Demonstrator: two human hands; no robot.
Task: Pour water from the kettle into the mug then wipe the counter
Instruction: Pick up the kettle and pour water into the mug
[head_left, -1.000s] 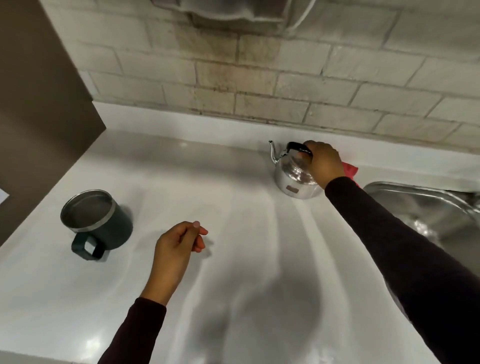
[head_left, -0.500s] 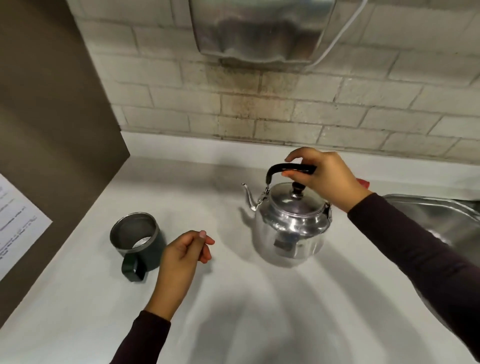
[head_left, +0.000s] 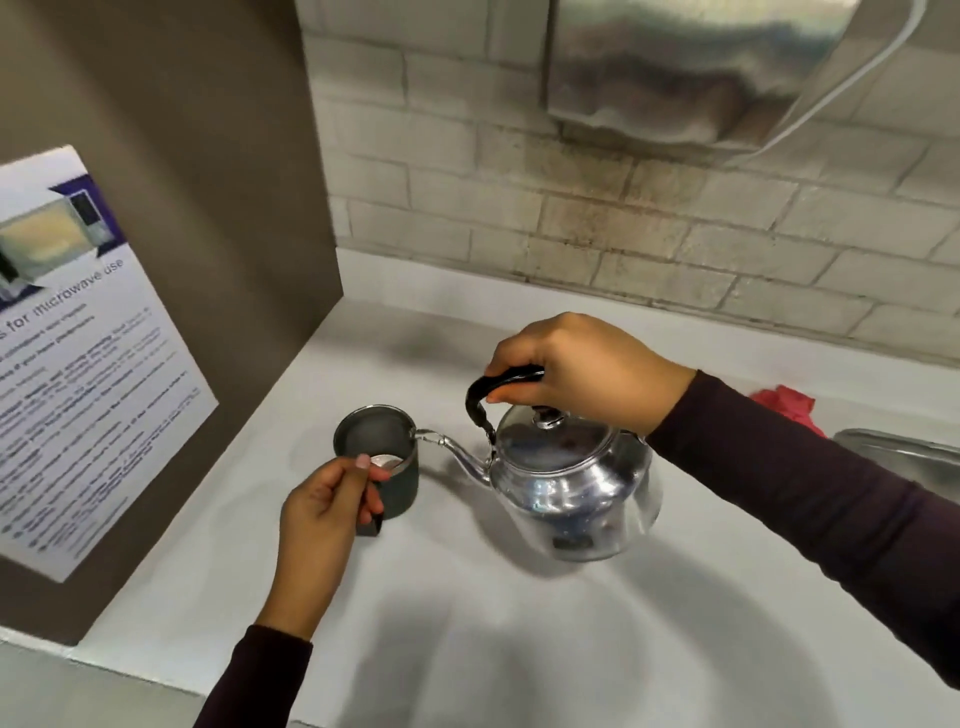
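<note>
A shiny steel kettle (head_left: 571, 483) with a black handle hangs just above the white counter (head_left: 467, 623), tilted slightly left. My right hand (head_left: 587, 374) grips its handle from above. The spout tip reaches the rim of a dark green mug (head_left: 400, 488) with a steel inside, standing at the left of the counter. My left hand (head_left: 327, 499) is closed around the mug's handle at its near side. A red cloth (head_left: 784, 405) lies crumpled at the back right, partly hidden by my right sleeve. No water stream is visible.
A brown side panel (head_left: 208, 260) with a microwave notice (head_left: 78, 364) walls off the left. A steel sink (head_left: 904, 457) sits at the right edge. A metal dispenser (head_left: 691, 67) hangs on the brick wall above the kettle.
My right hand carried the kettle from the back of the counter leftward to the mug. My left hand moved from hovering loosely to gripping the mug's handle.
</note>
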